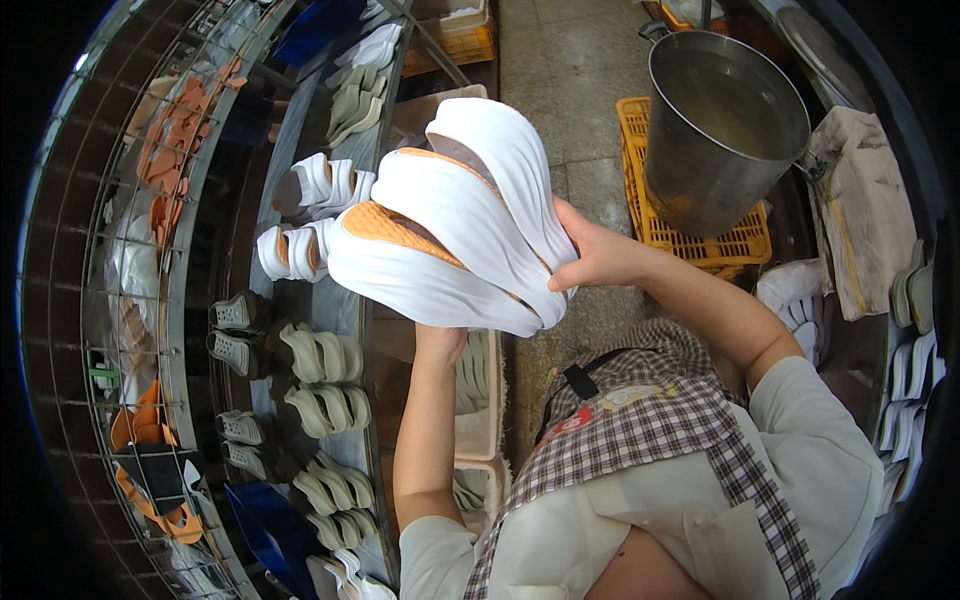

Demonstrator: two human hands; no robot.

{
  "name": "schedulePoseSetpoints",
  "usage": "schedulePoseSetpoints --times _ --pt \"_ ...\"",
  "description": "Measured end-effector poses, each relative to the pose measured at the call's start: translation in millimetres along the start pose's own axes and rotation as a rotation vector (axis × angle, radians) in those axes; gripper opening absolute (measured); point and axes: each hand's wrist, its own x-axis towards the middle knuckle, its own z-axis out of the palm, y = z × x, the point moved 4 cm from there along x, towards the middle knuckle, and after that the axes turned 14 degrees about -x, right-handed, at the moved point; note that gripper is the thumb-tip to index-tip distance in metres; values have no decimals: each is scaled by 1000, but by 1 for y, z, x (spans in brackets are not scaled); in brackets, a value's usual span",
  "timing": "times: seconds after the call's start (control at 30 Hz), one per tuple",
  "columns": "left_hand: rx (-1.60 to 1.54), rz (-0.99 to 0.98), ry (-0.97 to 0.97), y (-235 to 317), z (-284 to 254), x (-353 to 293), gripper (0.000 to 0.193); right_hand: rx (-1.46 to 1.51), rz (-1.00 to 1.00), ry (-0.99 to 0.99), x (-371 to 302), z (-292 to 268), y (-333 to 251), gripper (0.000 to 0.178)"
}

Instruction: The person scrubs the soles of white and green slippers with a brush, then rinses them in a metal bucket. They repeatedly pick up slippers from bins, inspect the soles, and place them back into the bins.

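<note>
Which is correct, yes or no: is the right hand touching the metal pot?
No, the right hand grips the white soles, apart from the metal pot.

I see soles [450, 210] between the left hand [440, 342] and right hand [597, 250]. A shelf [350, 310] with more soles [322, 355] is left; a pot [690, 175] on a crate [735, 252] is right.
</note>
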Motion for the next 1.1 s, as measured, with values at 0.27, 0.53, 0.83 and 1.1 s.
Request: schedulePoseSetpoints --times 0.27,0.53,0.83,1.1 --pt "125 36 35 5 8 1 59 -34 -24 9 1 -2 9 114" --pt "-333 -240 -92 1 68 -24 52 -455 -328 52 10 -21 2 74" --pt "-261 -284 302 -14 69 -13 41 347 53 103 -4 -8 17 34" --pt "-623 -285 50 -27 47 -15 40 1269 -25 17 -20 -12 17 62"
